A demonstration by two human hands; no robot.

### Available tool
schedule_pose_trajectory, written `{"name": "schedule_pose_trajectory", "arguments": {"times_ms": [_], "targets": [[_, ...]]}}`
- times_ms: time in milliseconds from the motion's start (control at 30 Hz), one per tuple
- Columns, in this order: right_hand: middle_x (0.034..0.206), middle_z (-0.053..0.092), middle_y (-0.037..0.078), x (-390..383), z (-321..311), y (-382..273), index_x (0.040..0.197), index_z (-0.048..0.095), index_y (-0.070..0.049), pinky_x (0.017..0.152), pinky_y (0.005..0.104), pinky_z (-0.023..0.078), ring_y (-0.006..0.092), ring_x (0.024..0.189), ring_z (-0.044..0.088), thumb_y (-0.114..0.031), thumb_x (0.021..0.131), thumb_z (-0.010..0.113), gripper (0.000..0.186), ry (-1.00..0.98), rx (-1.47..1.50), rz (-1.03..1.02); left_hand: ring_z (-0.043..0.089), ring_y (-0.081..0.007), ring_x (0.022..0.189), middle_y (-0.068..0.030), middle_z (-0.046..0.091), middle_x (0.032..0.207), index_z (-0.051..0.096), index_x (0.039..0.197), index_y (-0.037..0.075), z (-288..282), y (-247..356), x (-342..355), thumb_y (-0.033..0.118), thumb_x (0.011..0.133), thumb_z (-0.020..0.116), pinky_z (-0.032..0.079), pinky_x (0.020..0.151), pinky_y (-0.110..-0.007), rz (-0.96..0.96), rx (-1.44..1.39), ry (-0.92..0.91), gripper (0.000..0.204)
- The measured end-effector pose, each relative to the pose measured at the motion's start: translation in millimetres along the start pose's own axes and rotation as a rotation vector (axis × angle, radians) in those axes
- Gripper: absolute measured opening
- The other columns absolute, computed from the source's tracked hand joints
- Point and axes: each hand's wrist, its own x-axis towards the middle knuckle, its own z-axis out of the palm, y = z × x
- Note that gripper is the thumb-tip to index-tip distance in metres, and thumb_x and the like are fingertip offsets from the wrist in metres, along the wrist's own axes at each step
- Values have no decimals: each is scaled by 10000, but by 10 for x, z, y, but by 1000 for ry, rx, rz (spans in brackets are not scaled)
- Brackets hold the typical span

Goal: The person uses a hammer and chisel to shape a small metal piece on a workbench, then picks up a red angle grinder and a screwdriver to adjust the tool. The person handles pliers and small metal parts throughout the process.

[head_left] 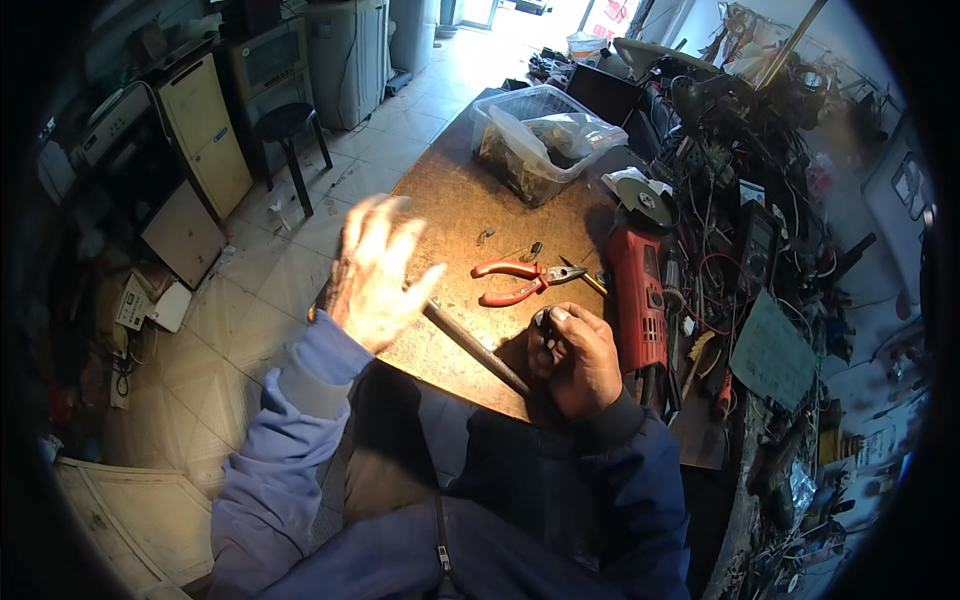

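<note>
My left hand (378, 275) is over the left edge of the wooden table (440, 220), its fingers spread and slightly blurred, with nothing in them. At the table's near edge my right hand (580, 360) is closed, thumb against the fingers, on a small dark piece (541, 325) whose kind I cannot make out. Between the two hands a dark round rod (475, 345) slants across the tabletop, one end close to my left hand and the other in shadow below my right. Beyond it lie red-handled pliers (520, 283), handles apart, and a small dark part (536, 249).
Right of my right hand lies a red angle grinder (636, 285) with its disc (648, 205). A clear plastic box (530, 185) holding bags stands farther back. Tangled wires and a multimeter (757, 240) crowd the right side. A black stool (287, 122) stands on the floor leftward.
</note>
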Motion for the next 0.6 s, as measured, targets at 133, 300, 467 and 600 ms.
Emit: {"name": "schedule_pose_trajectory", "arguments": {"times_ms": [133, 300, 467, 600], "targets": [[819, 635, 94, 15, -58, 32, 1009, 633, -26, 556, 303, 412, 172, 653, 551, -299, 1023, 622, 273, -26, 109, 30, 672, -343, 1135, -186, 709, 1221, 724, 1199, -6, 30, 469, 149, 236, 791, 873, 545, 1022, -427, 83, -747, -98, 497], [852, 635, 85, -4, -1, 38, 1006, 617, -34, 575, 330, 401, 177, 682, 527, -305, 1036, 568, 276, -66, 117, 5, 725, -276, 1084, -210, 723, 1217, 729, 1142, -22, 121, 747, 137, 32, 783, 867, 590, 895, -365, 39, -992, -193, 389], [834, 617, 77, -42, 80, 2, 1046, 621, -20, 570, 305, 421, 167, 674, 543, -317, 1065, 547, 307, -119, 109, 28, 738, -287, 1043, -197, 733, 1110, 752, 1035, -23, 231, 747, 120, -1, 785, 844, 590, 866, -363, 74, -982, -100, 267], [742, 591, 79, -40, 133, 17, 1064, 619, -13, 568, 319, 444, 158, 593, 513, -300, 1087, 522, 305, -124, 46, 18, 739, -334, 1061, -177, 728, 1018, 741, 994, -11, 171, 780, 113, -14, 784, 834, 589, 844, -377, 33, -1019, -100, 230]]}}
